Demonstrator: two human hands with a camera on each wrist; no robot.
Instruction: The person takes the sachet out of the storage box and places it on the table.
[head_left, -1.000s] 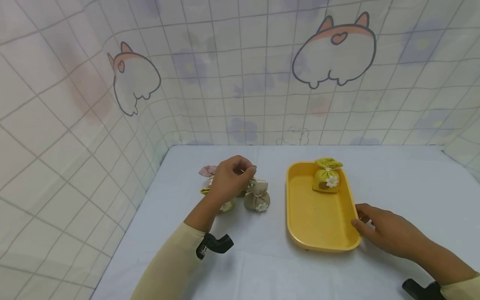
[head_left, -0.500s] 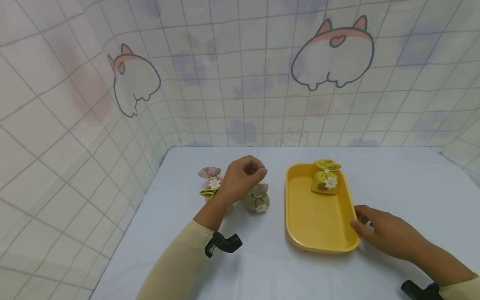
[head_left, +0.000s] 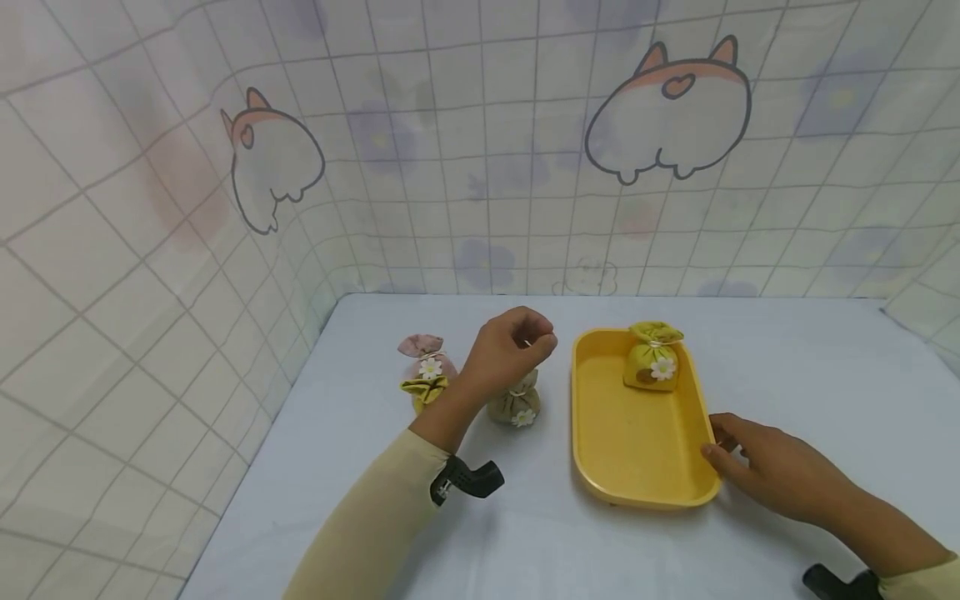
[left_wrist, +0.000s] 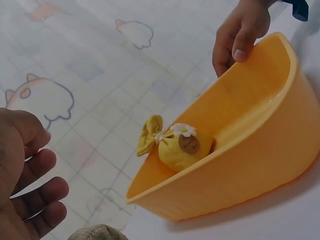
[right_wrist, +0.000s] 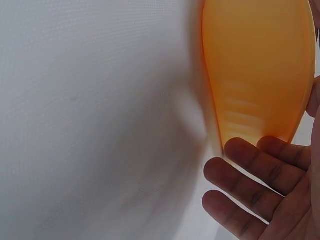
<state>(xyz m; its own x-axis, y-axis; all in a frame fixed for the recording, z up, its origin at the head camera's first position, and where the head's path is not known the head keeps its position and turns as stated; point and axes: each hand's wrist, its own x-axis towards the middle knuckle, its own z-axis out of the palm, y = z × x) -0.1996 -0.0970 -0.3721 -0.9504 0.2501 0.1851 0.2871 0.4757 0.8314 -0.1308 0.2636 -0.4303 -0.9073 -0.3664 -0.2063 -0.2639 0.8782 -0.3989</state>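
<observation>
My left hand [head_left: 510, 350] hovers above the small cloth pouches, its fingers loosely curled and its thumb close to the forefinger. In the left wrist view nothing shows between the fingers [left_wrist: 55, 187]. Behind its wrist sits a grey-beige drawstring pouch [head_left: 513, 407] with a white flower. A pink pouch [head_left: 431, 365] and a yellow pouch [head_left: 425, 390] stand close together to the left, partly covered by the forearm. My right hand [head_left: 776, 462] grips the right rim of a yellow tray [head_left: 641, 467]. Inside the tray's far right corner stands another yellow pouch [head_left: 651, 367] with a daisy.
A white cloth covers the table [head_left: 540, 533]. Behind it hangs a pale grid-patterned curtain [head_left: 495, 200] with cartoon animals. Dark camera mounts [head_left: 467, 479] are strapped to both wrists.
My left hand has moved to the right, from over the pouches toward the tray, uncovering the pink and yellow pouches. My right hand and the tray stay in place.
</observation>
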